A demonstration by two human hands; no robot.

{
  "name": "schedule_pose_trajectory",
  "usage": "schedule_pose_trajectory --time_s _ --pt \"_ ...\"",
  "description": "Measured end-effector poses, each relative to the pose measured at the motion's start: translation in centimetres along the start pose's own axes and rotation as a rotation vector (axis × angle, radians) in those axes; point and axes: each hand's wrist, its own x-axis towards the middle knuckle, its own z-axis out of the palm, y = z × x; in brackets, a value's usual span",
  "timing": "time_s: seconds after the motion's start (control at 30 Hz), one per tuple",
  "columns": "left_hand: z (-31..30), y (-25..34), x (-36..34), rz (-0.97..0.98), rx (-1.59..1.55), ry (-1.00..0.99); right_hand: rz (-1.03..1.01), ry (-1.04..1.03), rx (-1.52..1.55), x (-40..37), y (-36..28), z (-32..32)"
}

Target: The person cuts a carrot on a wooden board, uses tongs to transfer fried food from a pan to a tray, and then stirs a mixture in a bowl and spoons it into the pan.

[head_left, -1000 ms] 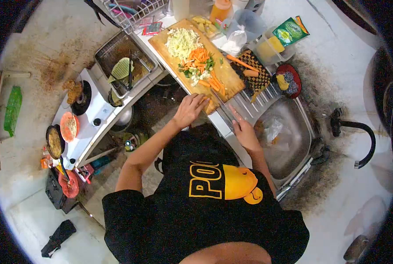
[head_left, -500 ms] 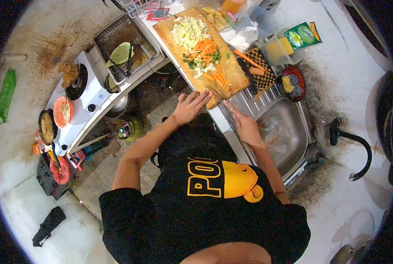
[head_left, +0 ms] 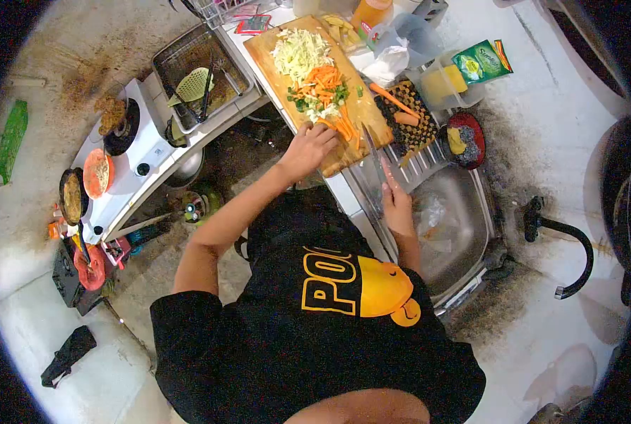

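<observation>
Left hand [head_left: 308,147] rests on the near end of the wooden cutting board [head_left: 363,116], fingers curled down beside the carrot strips [head_left: 343,129]. Whether they pinch a piece cannot be told. Right hand [head_left: 394,200] is closed around the handle of a knife [head_left: 374,150]. Its blade points away from the body and lies over the near right corner of the board, between the two hands.

Just beyond the left hand's fingertips sits a mixed heap of chopped carrot [head_left: 322,76] and green bits [head_left: 339,92]. Farther along the board there is a pile of shredded cabbage [head_left: 298,51].

Beyond the right hand, beside the board, a checkered mat [head_left: 416,126] carries a whole carrot [head_left: 393,100], with a red bowl [head_left: 474,127] next to it. The sink [head_left: 471,233] lies directly to the right of the right hand, and its dark tap [head_left: 566,244] is farther out. A green packet [head_left: 482,61] lies well beyond, on the surface.

Out to the left of the left hand stand a white stove [head_left: 145,152] and a metal tray [head_left: 181,53] holding a green spatula [head_left: 194,86].
</observation>
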Motion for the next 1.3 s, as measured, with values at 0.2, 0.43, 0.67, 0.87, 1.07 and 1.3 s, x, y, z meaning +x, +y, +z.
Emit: schedule_pose_trajectory --time_s 0.2,0.43,0.67,0.87,1.07,1.3 --pt "0.0 -1.0 1.3 -0.076 -0.511 0.036 -0.209 0.119 0.038 0.0 1.4 1.6" --pt "0.3 -0.6 0.4 -0.120 -0.428 0.241 -0.184 0.013 0.014 -0.3 0.8 1.7" --pt "2.9 0.5 -3.5 -0.026 -0.208 0.267 -0.073 -0.099 -0.225 -0.3 1.9 1.2" --pt "1.9 1.3 -5.2 -0.058 -0.060 0.053 -0.099 -0.170 -0.311 -0.8 -0.3 0.5" --pt "2.3 0.2 -5.3 0.008 -0.183 -0.007 -0.106 -0.152 -0.375 -0.1 -1.4 0.3" --pt "2.8 -1.0 -4.9 0.079 -0.288 0.037 -0.085 -0.182 -0.486 0.1 -3.9 0.4"
